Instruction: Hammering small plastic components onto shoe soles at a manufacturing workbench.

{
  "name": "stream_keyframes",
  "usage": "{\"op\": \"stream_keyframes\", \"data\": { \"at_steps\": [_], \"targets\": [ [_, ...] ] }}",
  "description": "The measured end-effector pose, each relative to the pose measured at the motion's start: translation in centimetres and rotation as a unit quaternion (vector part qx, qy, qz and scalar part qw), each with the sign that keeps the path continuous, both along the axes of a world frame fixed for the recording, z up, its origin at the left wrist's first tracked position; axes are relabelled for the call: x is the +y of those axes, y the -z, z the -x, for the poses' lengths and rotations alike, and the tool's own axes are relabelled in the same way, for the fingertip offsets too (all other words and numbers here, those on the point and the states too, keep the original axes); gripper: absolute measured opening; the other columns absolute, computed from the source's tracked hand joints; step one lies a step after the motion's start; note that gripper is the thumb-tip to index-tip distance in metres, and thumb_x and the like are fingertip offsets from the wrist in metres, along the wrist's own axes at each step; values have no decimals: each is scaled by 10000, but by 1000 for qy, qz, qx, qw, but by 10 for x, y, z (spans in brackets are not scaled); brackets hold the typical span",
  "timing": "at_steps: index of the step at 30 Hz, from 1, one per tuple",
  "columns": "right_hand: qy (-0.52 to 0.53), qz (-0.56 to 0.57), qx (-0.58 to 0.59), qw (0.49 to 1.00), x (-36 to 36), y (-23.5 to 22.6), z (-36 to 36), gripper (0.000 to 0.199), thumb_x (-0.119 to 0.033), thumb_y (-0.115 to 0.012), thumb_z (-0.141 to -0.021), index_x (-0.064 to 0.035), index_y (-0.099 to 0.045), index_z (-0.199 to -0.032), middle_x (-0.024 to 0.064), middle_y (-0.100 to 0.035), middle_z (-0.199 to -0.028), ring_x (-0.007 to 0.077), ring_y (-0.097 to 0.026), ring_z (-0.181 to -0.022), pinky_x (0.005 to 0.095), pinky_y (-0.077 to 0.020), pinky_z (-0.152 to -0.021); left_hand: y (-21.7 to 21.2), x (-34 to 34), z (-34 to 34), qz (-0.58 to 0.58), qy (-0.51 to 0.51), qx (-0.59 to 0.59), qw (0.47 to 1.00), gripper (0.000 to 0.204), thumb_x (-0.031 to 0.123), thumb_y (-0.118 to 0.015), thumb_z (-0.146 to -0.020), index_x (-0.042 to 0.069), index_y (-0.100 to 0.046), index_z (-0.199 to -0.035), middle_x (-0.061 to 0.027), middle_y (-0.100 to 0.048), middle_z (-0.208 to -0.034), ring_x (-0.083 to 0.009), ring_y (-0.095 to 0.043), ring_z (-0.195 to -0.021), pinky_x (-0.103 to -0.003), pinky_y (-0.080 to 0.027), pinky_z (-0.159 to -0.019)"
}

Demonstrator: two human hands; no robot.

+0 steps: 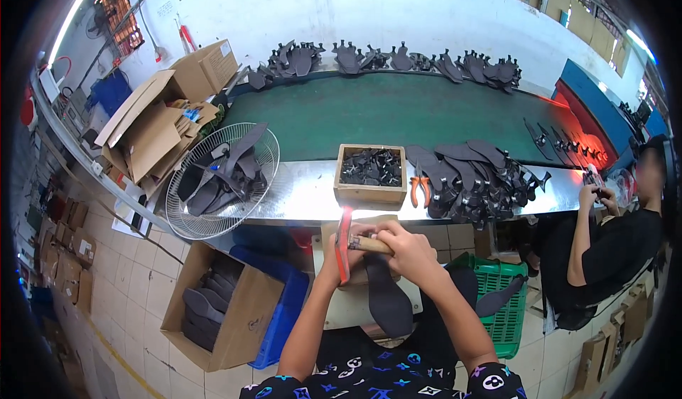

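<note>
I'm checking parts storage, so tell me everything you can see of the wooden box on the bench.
The wooden box is rectangular, pale brown and open-topped. Small black parts lie heaped inside it. It stands upright on the shiny metal strip bordering the green surface, just left of the orange-handled pliers. Its underside is hidden.
</note>
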State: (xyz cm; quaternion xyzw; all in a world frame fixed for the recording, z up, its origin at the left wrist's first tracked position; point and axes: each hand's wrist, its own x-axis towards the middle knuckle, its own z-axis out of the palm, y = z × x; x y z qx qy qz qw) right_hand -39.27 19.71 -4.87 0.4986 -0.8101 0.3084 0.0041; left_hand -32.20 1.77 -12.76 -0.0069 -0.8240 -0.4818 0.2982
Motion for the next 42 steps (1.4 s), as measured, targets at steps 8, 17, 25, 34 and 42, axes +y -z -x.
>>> {"op": "stream_keyframes", "data": {
  "at_steps": [8,17,25,34,42],
  "targets": [
    [41,184,-176,966,10,-16,-12,262,-91,-638,-929,-5,-594,-1172,156,-657,-942,258,-642,-757,337,-508,-714,-19,-1,2,-87,44,-72,993,237,54,-782,-760,7,-753,-990,-87,-721,-965,-147,-679,-861,-267,-528,-772],
    [51,127,-197,971,57,-55,-61,461,-89,-600,-975,59,-464,-1390,261,-660,-1039,359,-687,-868,383,-534,-764,-25,1,1,-117,39,-85,989,234,8,-766,-758,-6,-753,-992,-61,-709,-921,-122,-656,-819,-254,-517,-746],
    [31,143,-143,979,47,-35,-57,475,-57,-612,-953,54,-463,-1391,285,-657,-1091,399,-678,-923,397,-530,-786,-22,4,1,-130,29,-73,988,203,47,-800,-753,-5,-749,-943,-52,-698,-891,-111,-630,-786,-242,-493,-717],
    [39,191,-38,980,58,-80,-68,443,-95,-606,-961,54,-506,-1366,194,-684,-940,215,-667,-679,301,-518,-632,-10,-8,-9,9,24,-100,995,758,223,-829,-744,28,-487,-1392,-55,-710,-1127,-232,-632,-1003,-344,-465,-874],
    [21,159,-9,987,36,-8,-55,307,-71,-554,-972,95,-545,-1230,120,-667,-774,101,-637,-589,249,-456,-523,-32,-2,-5,174,-57,-186,965,1018,494,-729,-821,-41,-203,-1510,-83,-607,-1362,-267,-458,-1351,-610,-74,-1160]
  ]
}}
